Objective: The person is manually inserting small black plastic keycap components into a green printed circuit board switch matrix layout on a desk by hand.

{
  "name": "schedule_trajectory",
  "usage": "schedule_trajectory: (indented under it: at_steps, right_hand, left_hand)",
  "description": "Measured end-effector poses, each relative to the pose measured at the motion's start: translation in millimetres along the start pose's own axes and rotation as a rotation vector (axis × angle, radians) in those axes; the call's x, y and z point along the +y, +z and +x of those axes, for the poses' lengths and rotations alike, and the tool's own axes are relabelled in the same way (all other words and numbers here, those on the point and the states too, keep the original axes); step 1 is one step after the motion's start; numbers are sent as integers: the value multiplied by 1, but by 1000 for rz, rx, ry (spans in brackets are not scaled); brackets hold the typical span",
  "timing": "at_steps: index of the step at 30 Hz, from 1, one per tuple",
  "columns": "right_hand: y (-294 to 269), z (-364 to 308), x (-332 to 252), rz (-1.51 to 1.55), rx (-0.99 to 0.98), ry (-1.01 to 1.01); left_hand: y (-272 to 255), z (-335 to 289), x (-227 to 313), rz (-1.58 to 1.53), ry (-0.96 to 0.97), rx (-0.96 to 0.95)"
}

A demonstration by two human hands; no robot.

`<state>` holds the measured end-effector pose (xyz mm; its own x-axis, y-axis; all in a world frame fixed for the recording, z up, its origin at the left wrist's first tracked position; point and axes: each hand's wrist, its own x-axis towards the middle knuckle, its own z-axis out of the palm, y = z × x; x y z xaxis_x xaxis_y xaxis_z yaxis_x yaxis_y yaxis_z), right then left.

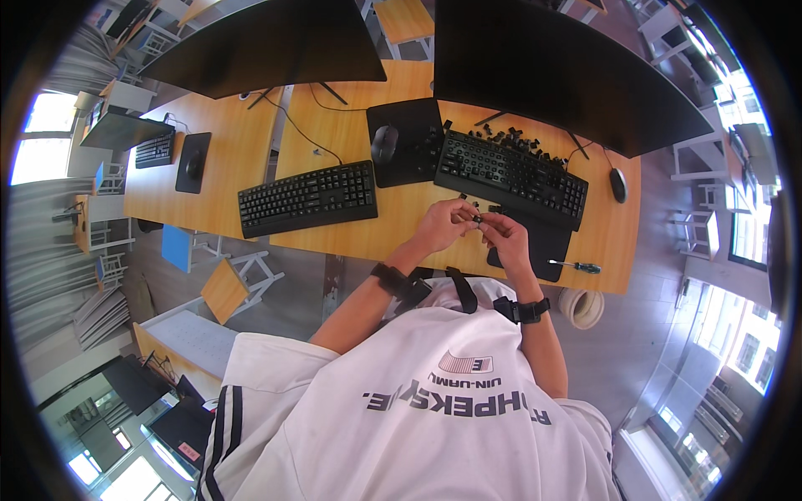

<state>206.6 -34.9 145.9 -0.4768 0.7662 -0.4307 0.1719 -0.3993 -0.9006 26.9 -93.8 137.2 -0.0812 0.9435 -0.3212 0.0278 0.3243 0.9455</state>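
Small dark piece (pixel 478 220) pinched at right-hand keyboard (pixel 511 177)

Fingers of the left hand (pixel 448 224) and right hand (pixel 509 241) both gripped the small dark piece — position: just on the near side of the right-hand keyboard. Loose black keycaps (pixel 528 147) lay along its far edge. Screwdriver (pixel 576 266) rested on the wooden surface (pixel 608 242) nearer the person; black mouse (pixel 618 185) sat beyond its right end — apart.

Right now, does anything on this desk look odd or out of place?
Yes: small black pieces, apparently loose keycaps, lie scattered along the far edge of the right-hand keyboard, with a few more near its front edge. That looks odd because keycaps normally sit in neat rows, as on the left-hand keyboard.
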Motion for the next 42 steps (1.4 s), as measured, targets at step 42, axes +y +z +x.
schedule_trajectory:
  at_steps: [42]
  right_hand:
    - [-8, -2, 6, 38, 31, 7]
  left_hand:
    - [8, 2, -3, 27, 11, 58]
